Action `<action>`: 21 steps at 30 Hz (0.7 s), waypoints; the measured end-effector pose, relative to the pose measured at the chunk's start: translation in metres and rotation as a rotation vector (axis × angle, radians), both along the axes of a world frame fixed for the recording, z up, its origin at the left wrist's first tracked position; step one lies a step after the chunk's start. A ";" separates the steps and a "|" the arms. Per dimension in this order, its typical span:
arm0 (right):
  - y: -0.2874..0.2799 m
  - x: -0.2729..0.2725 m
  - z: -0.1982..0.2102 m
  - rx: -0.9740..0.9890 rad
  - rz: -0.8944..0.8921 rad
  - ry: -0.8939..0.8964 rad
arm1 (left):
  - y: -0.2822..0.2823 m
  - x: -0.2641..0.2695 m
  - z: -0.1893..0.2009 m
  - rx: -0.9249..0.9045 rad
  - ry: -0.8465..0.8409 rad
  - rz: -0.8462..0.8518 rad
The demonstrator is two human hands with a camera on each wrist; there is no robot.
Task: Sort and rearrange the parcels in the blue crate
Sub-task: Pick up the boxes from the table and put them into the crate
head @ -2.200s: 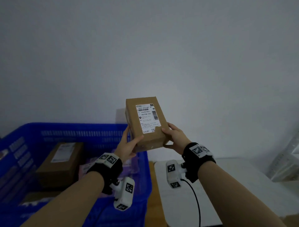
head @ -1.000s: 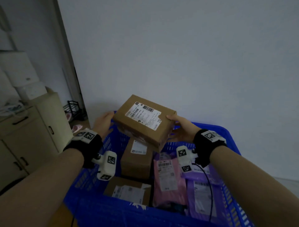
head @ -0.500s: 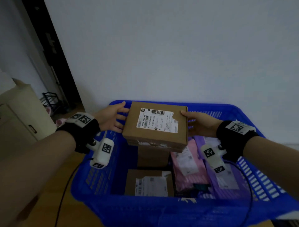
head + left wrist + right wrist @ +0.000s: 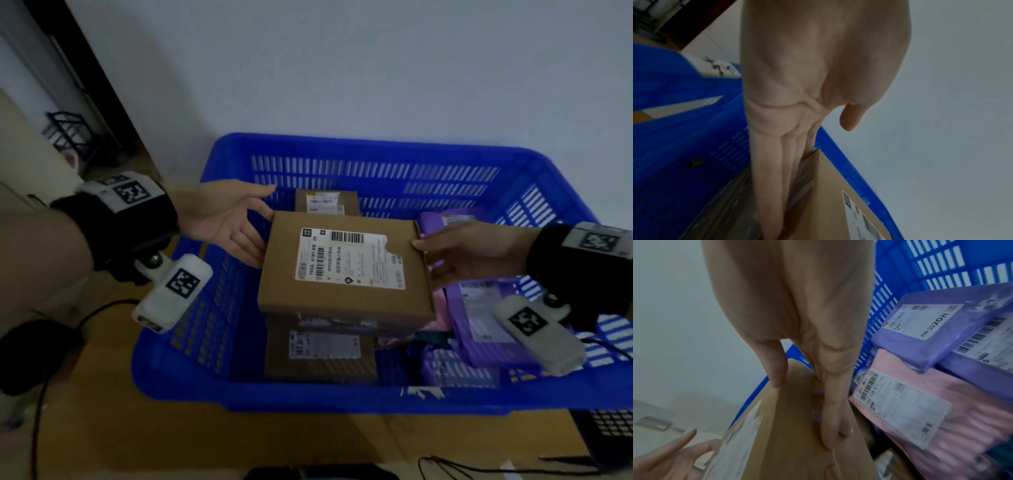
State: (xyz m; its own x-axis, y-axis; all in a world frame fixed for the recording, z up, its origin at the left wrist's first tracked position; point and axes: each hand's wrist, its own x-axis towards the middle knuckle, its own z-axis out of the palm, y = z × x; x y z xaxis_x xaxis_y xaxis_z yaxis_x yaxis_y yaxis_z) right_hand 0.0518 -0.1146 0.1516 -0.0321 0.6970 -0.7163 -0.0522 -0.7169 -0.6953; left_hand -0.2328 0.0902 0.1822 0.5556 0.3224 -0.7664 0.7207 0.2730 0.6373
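In the crate's (image 4: 342, 147) left half, the box (image 4: 342, 270) sits atop stacked boxes. Left hand (image 4: 222, 219) and right hand (image 4: 472, 253), fingers straight, press its ends. Risk: uneven release tips it onto the pink mailer (image 4: 941, 402) alongside.

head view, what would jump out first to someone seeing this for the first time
The brown cardboard box with its white shipping label, mid-crate atop other boxes, with the left hand and right hand flat against its two sides. Around it is the bright blue crate, and purple parcels fill its right side beside a pink parcel.
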 end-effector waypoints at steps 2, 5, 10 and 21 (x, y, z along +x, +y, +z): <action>0.002 0.004 -0.007 -0.055 0.069 -0.002 | -0.005 0.006 -0.007 0.011 0.078 -0.045; 0.008 0.003 -0.008 -0.100 0.089 -0.029 | -0.011 0.016 -0.016 0.040 0.187 -0.091; 0.006 0.007 -0.001 -0.161 0.167 0.000 | -0.014 0.021 -0.022 -0.047 0.300 -0.177; 0.008 -0.008 -0.039 -0.229 0.170 0.101 | -0.018 0.029 -0.043 -0.033 0.421 -0.172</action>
State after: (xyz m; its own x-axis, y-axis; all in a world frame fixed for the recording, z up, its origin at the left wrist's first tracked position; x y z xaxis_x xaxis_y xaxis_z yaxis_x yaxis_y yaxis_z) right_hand 0.0442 -0.1063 0.1130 -0.2131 0.4964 -0.8415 0.0214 -0.8587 -0.5120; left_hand -0.2038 0.0722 0.1393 0.2370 0.2246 -0.9452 0.9517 0.1416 0.2723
